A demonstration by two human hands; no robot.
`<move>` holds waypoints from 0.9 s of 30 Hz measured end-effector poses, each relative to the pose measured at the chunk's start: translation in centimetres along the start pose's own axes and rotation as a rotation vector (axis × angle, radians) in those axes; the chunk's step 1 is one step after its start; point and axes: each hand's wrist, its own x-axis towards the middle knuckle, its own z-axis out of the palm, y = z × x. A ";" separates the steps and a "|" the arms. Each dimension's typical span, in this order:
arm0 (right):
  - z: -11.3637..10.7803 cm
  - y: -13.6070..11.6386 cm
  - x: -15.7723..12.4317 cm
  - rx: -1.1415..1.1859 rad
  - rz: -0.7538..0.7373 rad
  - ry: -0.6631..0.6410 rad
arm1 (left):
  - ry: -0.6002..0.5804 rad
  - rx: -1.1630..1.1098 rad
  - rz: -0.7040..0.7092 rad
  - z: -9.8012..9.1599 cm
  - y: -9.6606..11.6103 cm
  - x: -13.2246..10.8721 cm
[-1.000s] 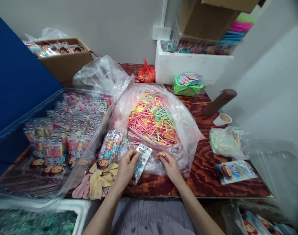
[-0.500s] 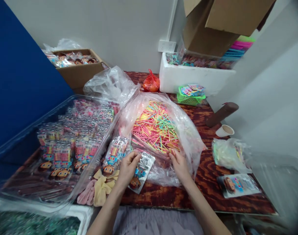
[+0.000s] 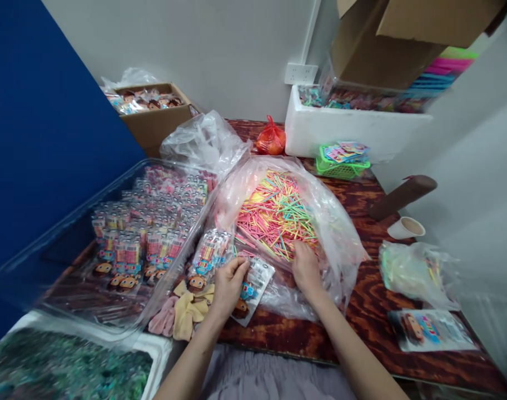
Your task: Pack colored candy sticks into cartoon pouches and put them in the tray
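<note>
Hands [image 3: 230, 280] at sticks [image 3: 278, 214], perhaps grasping

sticks [image 3: 276, 214] lie in a bag [image 3: 341, 233] mid-bench [image 3: 362, 333]; tray [image 3: 61, 255] to its left, cup [image 3: 407, 228] right, basket [image 3: 341, 168] behind.

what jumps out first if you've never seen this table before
The heap of bright pink, yellow and green sticks in an open clear bag at the table's middle, with the right hand resting at its near edge. Beside it, the left hand pinches a small cartoon-printed packet; left of that, a clear tray holds rows of filled packets.
</note>
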 end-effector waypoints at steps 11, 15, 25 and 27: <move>-2.7 -5.3 -0.3 1.094 0.316 -0.142 | -0.054 -0.289 -0.085 1.9 1.1 0.0; -2.8 -6.1 -1.5 0.950 0.228 -0.190 | -0.070 -0.279 -0.084 1.7 1.6 -0.2; -5.0 -5.8 -1.3 1.080 0.317 -0.441 | -0.186 -0.067 0.105 1.4 1.2 -0.8; -4.9 -5.9 -1.5 0.936 0.205 -0.480 | -0.189 -0.067 0.117 1.5 1.2 -0.8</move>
